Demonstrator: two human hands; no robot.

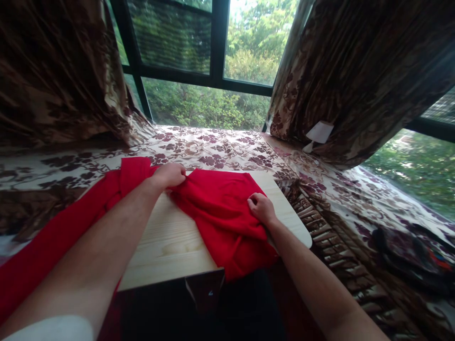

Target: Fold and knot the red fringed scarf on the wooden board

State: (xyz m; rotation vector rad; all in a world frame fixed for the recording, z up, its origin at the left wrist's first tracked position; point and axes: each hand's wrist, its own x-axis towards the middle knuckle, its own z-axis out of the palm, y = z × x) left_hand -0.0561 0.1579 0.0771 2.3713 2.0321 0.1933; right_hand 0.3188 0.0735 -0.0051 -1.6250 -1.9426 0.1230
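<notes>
A red cloth [220, 213] lies crumpled across a light wooden board [170, 241] in front of me, and a long part of it trails off to the lower left. My left hand [169, 175] is closed on a bunched fold of the cloth at the board's far edge. My right hand [260, 207] has its fingers curled into the cloth near the board's right side. Both forearms reach forward over the board.
The board rests on a bed covered with a cream and maroon flowered spread [220, 149]. Brown patterned curtains [355, 71] hang left and right of a dark-framed window [213, 71] with trees outside. A small white object [319, 134] sits by the right curtain. Dark items [419, 255] lie at far right.
</notes>
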